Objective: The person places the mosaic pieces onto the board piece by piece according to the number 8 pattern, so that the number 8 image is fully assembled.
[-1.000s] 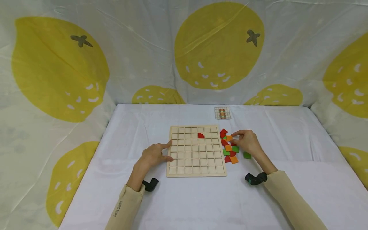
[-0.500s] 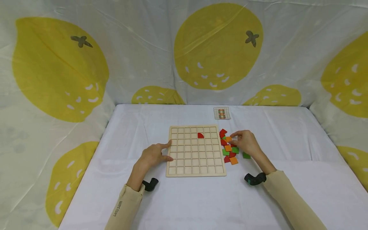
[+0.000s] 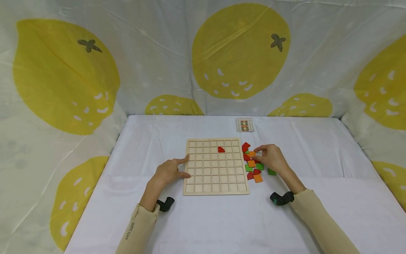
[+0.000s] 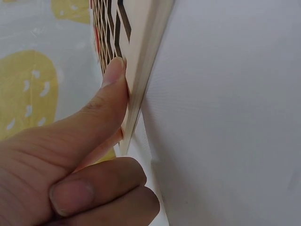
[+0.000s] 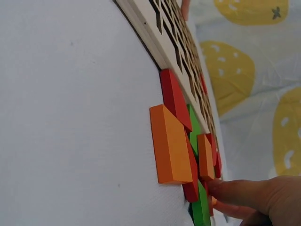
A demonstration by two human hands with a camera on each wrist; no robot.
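Observation:
A pale wooden grid board (image 3: pixel 215 169) lies flat, with one red quarter-round tile (image 3: pixel 221 150) in a cell of its upper part. At its left edge my left hand (image 3: pixel 167 171) presses with spread thumb and index finger. The left wrist view shows the thumb (image 4: pixel 106 92) on the rim and the lower fingers curled below. My right hand (image 3: pixel 272 156) pinches an orange square tile (image 3: pixel 252 154) at the back of a loose tile pile. In the right wrist view, the thumb (image 5: pixel 240 193) partly hides that tile.
Several red, green and orange tiles overlap beside the board's right edge, among them an orange square (image 3: pixel 258 178) in front. One green tile (image 3: pixel 271 171) lies apart under the right wrist. A small pattern card (image 3: pixel 244 125) lies behind the board on the white cloth (image 3: pixel 209 225).
The orange tile at my right fingertips has shifted slightly towards me. The front red and orange tiles of the pile have slid a little the same way. My left hand stays put.

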